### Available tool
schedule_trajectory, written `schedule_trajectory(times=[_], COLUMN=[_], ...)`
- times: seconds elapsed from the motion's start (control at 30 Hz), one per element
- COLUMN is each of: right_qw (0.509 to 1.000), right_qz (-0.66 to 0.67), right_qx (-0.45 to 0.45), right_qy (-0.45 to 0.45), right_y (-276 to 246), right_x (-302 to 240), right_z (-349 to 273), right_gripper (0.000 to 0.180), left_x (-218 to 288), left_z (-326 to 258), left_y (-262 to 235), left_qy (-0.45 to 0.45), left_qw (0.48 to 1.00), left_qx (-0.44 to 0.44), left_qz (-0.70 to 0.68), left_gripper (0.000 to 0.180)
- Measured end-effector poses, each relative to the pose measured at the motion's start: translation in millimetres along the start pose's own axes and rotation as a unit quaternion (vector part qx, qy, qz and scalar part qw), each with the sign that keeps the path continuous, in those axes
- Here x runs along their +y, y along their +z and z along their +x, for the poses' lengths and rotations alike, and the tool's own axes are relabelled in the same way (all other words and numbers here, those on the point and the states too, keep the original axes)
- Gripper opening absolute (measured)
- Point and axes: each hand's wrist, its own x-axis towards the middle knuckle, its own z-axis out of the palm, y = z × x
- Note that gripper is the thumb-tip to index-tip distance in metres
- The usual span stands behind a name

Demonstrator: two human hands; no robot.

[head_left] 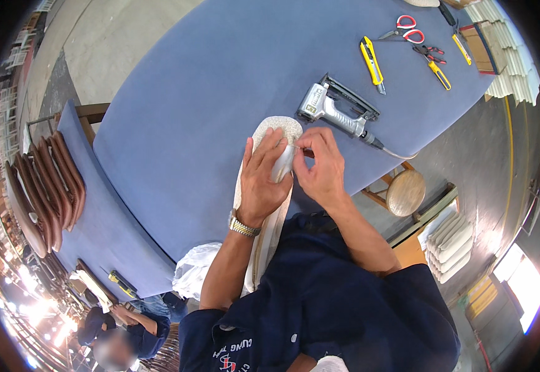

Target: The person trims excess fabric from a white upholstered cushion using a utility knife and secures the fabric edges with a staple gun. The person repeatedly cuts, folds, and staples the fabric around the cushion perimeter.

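The padded panel (284,129) lies under the left grip (262,177), which is spread flat across it, apparently so that it is steadied. Beside that grip, what seems a thin strand (294,146) is pinched at the panel's edge by the right grip (312,154). Beyond the right grip, the staple gun (338,110) is rested within reach, its hose (397,154) led toward the surface's (177,136) right edge; a yellow cutter (373,65) is laid farther off. Room for moving is offered left of the left grip.
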Motion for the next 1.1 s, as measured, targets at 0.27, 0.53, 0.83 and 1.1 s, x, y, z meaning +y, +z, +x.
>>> schedule_trajectory(times=[0.27, 0.53, 0.83, 1.1], right_qw=[0.999, 0.998, 0.997, 0.989], right_qz=[0.013, 0.059, 0.074, 0.112], right_qx=[-0.030, 0.004, -0.001, -0.013], right_qy=[-0.015, 0.000, 0.038, 0.092], right_y=[0.0, 8.7, 6.4, -3.2], right_x=[5.2, 10.0, 7.7, 5.1], right_z=[0.6, -2.0, -8.8, -5.6], right_gripper=[0.022, 0.025, 0.021, 0.015], left_x=[12.6, 9.3, 11.5, 14.4], left_z=[22.1, 12.1, 8.1, 9.0], left_y=[-13.9, -11.7, -8.6, -9.5], left_qy=[-0.045, -0.023, -0.019, -0.029], left_qw=[0.994, 0.997, 1.000, 0.999], left_qx=[-0.099, -0.059, -0.012, -0.017], left_qz=[-0.003, 0.042, 0.018, 0.014], left_gripper=[0.084, 0.074, 0.064, 0.063])
